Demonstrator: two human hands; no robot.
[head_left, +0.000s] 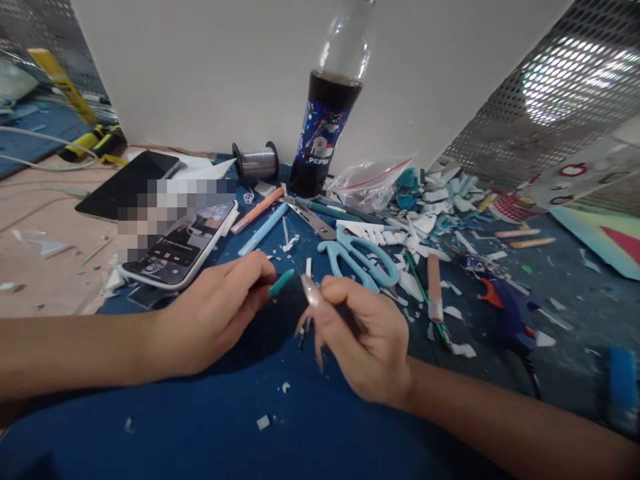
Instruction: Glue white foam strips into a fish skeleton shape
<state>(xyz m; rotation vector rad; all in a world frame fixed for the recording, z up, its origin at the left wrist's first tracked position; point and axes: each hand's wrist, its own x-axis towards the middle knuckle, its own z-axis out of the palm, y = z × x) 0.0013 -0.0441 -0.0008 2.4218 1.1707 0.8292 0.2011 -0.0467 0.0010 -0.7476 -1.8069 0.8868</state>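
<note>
The left hand (pixel 215 320) pinched a small teal piece (pixel 281 283); the right hand (pixel 365 343) clenched a thin tool. Light, stiff, slippery, it seemed best gripped mid-length.

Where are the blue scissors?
The scissors lie on the blue mat just beyond the right hand, in front of the Pepsi bottle, among white paper scraps.

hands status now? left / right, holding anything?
Left hand: closed, pinching a small teal piece at its fingertips.
Right hand: fingers curled; what it holds, if anything, cannot be told because of blur.
</note>
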